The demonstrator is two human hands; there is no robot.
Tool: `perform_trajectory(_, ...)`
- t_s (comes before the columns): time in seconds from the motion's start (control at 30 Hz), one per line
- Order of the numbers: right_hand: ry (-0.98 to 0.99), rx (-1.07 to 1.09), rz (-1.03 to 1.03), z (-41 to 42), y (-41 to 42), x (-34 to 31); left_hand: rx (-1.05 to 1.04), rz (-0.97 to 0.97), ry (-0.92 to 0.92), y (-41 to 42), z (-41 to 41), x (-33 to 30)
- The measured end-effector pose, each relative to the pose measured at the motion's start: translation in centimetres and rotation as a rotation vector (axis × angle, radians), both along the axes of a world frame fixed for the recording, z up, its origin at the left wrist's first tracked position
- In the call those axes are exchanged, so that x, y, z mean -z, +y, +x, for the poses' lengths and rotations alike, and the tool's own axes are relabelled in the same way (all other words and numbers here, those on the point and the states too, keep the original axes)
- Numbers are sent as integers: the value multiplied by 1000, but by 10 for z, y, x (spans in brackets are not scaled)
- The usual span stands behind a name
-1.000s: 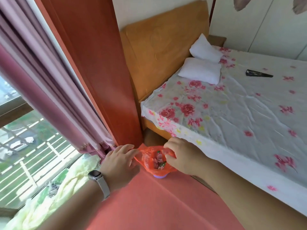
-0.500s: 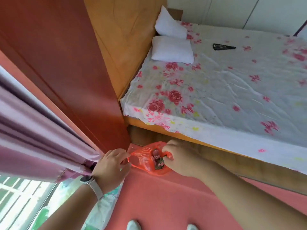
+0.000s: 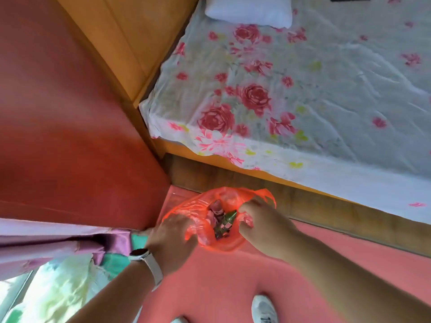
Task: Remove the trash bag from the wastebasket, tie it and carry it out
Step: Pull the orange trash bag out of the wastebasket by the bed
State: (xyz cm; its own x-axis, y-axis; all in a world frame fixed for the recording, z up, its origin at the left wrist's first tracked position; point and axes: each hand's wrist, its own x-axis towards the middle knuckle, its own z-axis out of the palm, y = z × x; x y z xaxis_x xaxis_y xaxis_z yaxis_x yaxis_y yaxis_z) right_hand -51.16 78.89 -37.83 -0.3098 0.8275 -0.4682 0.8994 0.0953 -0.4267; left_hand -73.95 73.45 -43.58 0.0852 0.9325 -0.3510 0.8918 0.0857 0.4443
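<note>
The trash bag [image 3: 219,220], a thin orange plastic one, is sitting on the red floor [image 3: 210,283] in the corner where the bed frame's [image 3: 303,201] wooden side is meeting the red wall panel [image 3: 70,136], and it is hiding the wastebasket under it, so I cannot tell how much of the basket it is still wrapping. I am gripping the rim on both sides: my left hand [image 3: 173,236] is curling its fingers over the near-left edge, and my right hand [image 3: 261,221] is pinching the opposite edge, where a loose handle flap [image 3: 265,194] is sticking up beyond my knuckles. The mouth is pointing up at me and standing open, with wrappers and something dark green [image 3: 225,221] lying in the middle; the bag is looking squat, its long axis running roughly from one hand to the other, along the side of the bed. To do this step well, I am judging that I should be gathering the rim evenly and lifting straight up, keeping the mouth level so nothing is tipping out. The film is looking flimsy, so I am expecting it to stretch or tear if I am pulling from one side only. The sharp green piece could also be poking through.
</note>
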Motion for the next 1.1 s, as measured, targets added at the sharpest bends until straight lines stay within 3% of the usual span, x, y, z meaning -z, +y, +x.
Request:
perform_trajectory(0.33, -125, 105, -105, 40, 31, 260, -89, -213, 65, 48, 29, 246)
perform_trajectory(0.47, -163, 165, -83, 45, 39, 324, -159, -154, 271, 56, 28, 293)
perform_trajectory(0.57, -177, 205, -66, 44, 45, 355, -229, -103, 345, 60, 20, 313)
perform_trajectory(0.7, -206, 271, -110, 45, 51, 383, -185, -195, 248, 66, 14, 335)
perform_trajectory(0.8, -240, 349, -32, 54, 56, 397, -231, -264, 221, 72, 14, 343)
perform_trajectory(0.87, -303, 327, -3, 62, 57, 402, -236, -255, 315, 76, 17, 344)
perform_trajectory(0.93, -343, 273, 20, 66, 56, 402, -97, -258, 515, 77, 22, 341)
perform_trajectory(1.1, -343, 180, 27, 64, 53, 396, -38, -158, 529, 76, 20, 336)
